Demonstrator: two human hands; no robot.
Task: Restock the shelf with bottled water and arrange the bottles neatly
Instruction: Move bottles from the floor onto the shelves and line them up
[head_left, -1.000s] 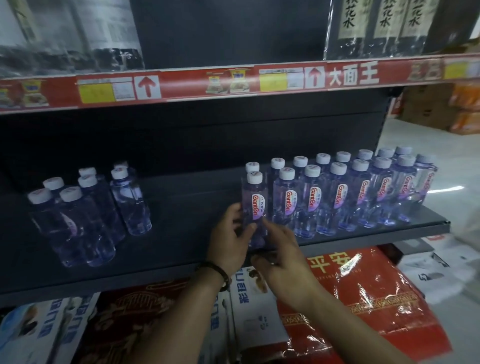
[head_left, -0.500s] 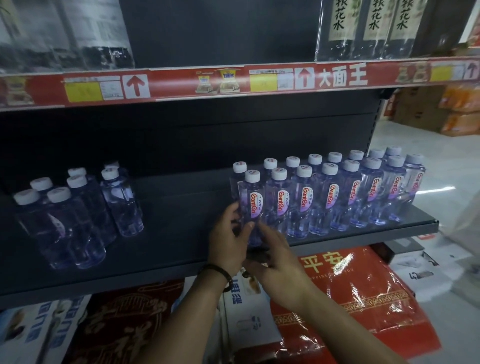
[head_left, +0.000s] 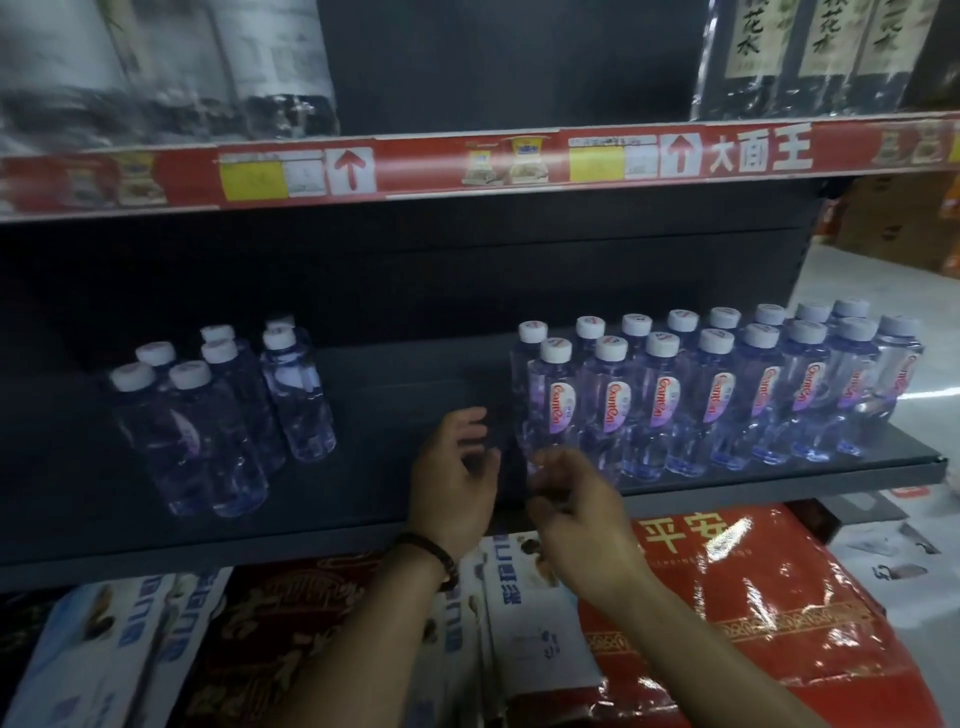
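Note:
On the dark shelf (head_left: 395, 499) two neat rows of water bottles (head_left: 711, 395) with white caps and red labels fill the right part. The leftmost front bottle (head_left: 553, 400) stands at the end of the row. My left hand (head_left: 454, 478) hovers just left of it with relaxed fingers, holding nothing. My right hand (head_left: 576, 504) is in front of that bottle's base, fingers loosely curled, apart from it. A loose cluster of several bottles (head_left: 218, 415) stands at the shelf's left.
A red price strip (head_left: 467, 161) edges the shelf above, which carries dark packaged goods. Below the shelf lie a red plastic-wrapped pack (head_left: 737, 597) and white and blue boxes (head_left: 524, 613). A pale floor and cartons show at the far right.
Both hands have let go of the leftmost front bottle and drawn back slightly toward me. The bottle stays upright at the end of the row.

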